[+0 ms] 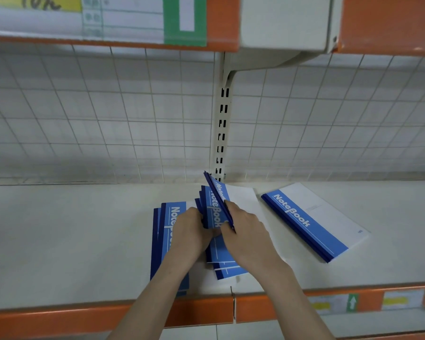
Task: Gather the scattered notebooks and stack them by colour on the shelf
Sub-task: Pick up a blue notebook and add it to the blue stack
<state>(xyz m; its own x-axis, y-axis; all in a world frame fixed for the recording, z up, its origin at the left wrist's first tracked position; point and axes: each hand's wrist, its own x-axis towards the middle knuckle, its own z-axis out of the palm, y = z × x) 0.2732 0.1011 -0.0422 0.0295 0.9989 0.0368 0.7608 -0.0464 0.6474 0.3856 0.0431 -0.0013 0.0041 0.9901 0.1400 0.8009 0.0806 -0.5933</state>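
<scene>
Both hands (pixel 221 229) gripping glossy blue-white notebooks (pixel 215 212), smooth cream shelf (pixel 71 229)

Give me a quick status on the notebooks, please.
Left hand and right hand both gripping tilted blue notebooks. Left pile underneath. Right pile apart, ungathered. Nothing in the way.

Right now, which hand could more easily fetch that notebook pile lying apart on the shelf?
The right hand: the pile lies to its right, while the left hand sits further away.

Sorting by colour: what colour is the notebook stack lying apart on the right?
Blue and white notebook stack, head view.
</scene>
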